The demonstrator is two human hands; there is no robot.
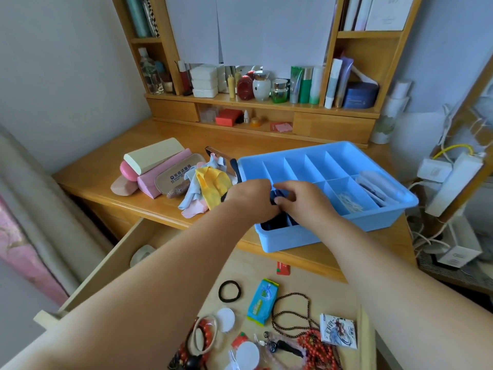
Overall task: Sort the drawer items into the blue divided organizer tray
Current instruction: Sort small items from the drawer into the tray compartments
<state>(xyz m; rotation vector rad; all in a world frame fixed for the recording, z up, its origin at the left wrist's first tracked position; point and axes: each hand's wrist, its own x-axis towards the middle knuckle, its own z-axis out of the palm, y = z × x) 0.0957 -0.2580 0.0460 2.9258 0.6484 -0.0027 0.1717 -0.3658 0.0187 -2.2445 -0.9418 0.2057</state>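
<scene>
The blue divided organizer tray (384, 222) sits on the wooden desk, right of centre. Over its near-left compartments my left hand (249, 194) and my right hand (301, 200) pinch a dark blue cloth item (277, 196) together. More dark fabric (274, 222) lies in the compartment below them. White packets (378, 186) fill the tray's right compartments. The open drawer (112, 263) below holds a black hair tie (229, 290), a blue tissue pack (262, 300), brown beads (290, 313), red beads (317, 348) and white round pads (225, 319).
Left of the tray lie pink and cream glasses cases (152, 161) and a heap of yellow, pink and pale cloths (208, 188). Cosmetics bottles (261, 85) line the shelf behind. Cables and white boxes (450, 182) crowd the right side.
</scene>
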